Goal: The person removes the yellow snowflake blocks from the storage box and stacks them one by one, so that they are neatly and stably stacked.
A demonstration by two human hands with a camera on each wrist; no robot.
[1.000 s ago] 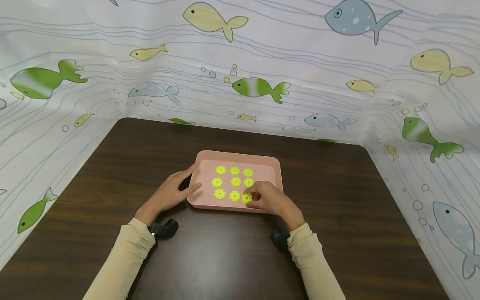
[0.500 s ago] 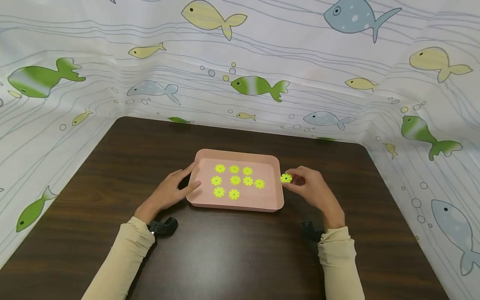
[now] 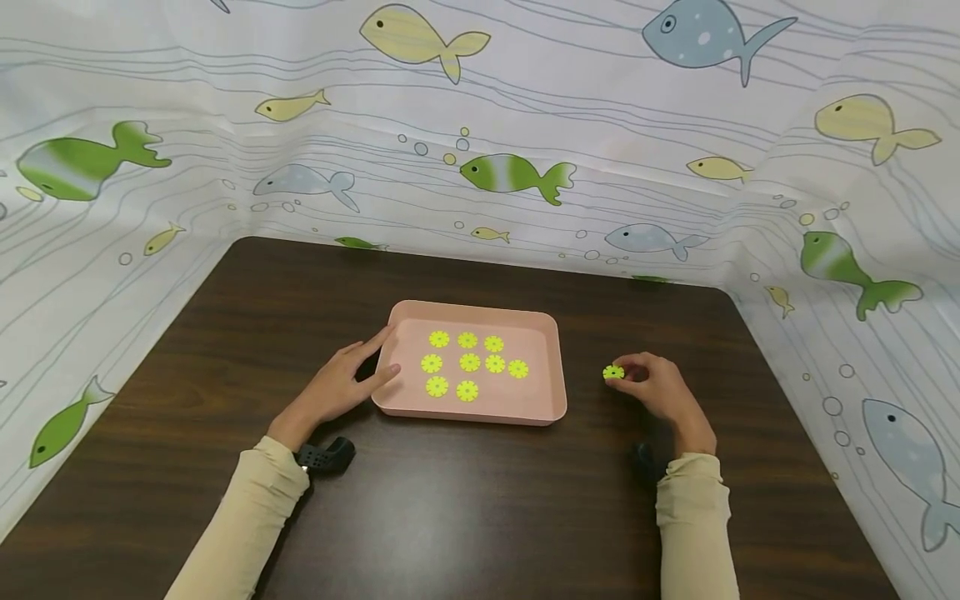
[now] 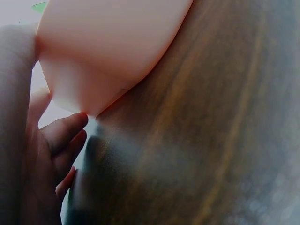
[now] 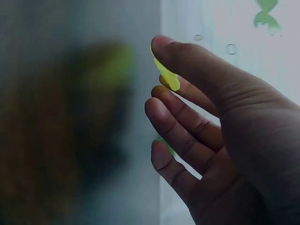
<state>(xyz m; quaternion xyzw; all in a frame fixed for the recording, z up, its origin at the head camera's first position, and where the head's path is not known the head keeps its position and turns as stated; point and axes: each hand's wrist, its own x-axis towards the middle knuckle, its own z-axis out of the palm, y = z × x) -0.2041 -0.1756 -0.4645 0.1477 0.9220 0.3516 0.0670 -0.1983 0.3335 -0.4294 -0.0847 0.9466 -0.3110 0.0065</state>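
A pink rectangular tray point(image 3: 525, 400) lies on the dark table with several flat yellow notched discs point(image 3: 469, 362) in it. At its left side, my left hand point(image 3: 330, 396) holds the tray, its thumb over the rim. The left wrist view shows the tray's pink wall point(image 4: 108, 42) beside my thumb and fingers. Right of the tray, my right hand point(image 3: 660, 385) pinches one yellow notched disc point(image 3: 613, 372) above the table. In the right wrist view that disc point(image 5: 168, 75) appears edge-on between thumb and forefinger; the other fingers are loosely bent.
The dark wood-grain table point(image 3: 465, 500) surrounds the tray. A white fish-print cloth point(image 3: 420, 200) stands along the back and both sides. Black straps with small devices point(image 3: 327, 456) are worn at the wrists.
My right hand has picked the front-right disc out of the tray and carried it right, past the rim, over the table. My left hand has stayed at the tray's left side.
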